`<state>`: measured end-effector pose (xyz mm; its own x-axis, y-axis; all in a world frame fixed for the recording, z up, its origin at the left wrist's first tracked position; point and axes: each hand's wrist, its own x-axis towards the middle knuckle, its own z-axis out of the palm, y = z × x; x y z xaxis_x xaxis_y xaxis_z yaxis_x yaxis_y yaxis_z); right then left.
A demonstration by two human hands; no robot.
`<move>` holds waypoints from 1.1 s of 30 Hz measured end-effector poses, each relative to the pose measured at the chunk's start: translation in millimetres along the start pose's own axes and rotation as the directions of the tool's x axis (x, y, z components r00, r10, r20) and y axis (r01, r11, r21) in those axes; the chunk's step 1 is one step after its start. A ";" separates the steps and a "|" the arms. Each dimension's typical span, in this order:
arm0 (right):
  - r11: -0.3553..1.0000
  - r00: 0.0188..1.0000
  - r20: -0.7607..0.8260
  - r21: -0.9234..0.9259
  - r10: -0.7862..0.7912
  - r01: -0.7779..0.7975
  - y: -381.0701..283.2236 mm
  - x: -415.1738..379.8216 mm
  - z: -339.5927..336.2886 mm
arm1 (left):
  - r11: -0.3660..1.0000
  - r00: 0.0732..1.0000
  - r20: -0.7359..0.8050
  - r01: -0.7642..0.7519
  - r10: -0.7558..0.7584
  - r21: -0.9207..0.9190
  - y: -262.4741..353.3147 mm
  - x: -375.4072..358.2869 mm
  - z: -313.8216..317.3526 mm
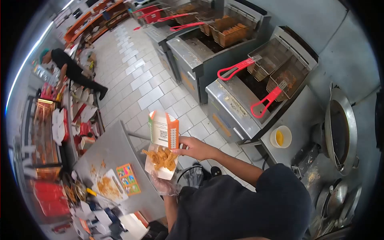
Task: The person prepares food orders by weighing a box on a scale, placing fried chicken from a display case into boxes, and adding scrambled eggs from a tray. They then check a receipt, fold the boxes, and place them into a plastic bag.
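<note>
An open takeaway box (164, 173) with an orange and white lid holds several pieces of fried chicken (161, 157). My left hand (163, 185), in a clear plastic glove, is closed around the box's lower end. On the other side, my right hand (197, 148) grips the box near the hinge of its raised lid, thumb towards the chicken. The box is held in front of my body, just off the steel table's edge. Some fingers of both hands are hidden by the box.
The steel table (150, 200) bears a white cutting board (109, 182) with crumbs, a knife and a colourful flat box (128, 179). Fryers (228, 102) with red-handled baskets stand ahead right. A white tub (281, 137) and a wok (342, 124) are at right. A person (74, 68) leans over a counter far left.
</note>
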<state>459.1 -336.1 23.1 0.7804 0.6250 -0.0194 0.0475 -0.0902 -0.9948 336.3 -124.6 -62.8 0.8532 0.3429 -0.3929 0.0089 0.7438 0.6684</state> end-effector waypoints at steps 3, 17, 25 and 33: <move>0.990 0.991 -0.102 0.123 0.082 -0.069 16.2 50.9 -25.9 | 0.995 0.998 0.057 -0.032 0.027 0.096 2.2 63.3 44.6; 0.946 0.849 -0.478 0.314 0.226 -0.075 102.5 392.9 -222.3 | 0.802 0.916 0.399 -0.207 -0.043 0.560 133.4 448.0 165.3; 0.952 0.878 -0.421 0.287 0.226 -0.108 204.6 663.6 -249.8 | 0.454 0.921 0.389 -0.340 -0.015 0.823 251.0 620.3 191.9; 0.919 0.953 0.065 0.255 0.295 -0.302 118.3 1030.5 -166.2 | 0.543 0.929 0.039 -0.250 0.369 0.801 384.4 727.9 154.7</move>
<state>1372.5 168.4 -98.0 0.7175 0.6194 -0.3187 -0.3508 -0.0740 -0.9335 1041.5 322.1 5.8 0.8161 0.5704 -0.0932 0.2094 -0.1415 0.9675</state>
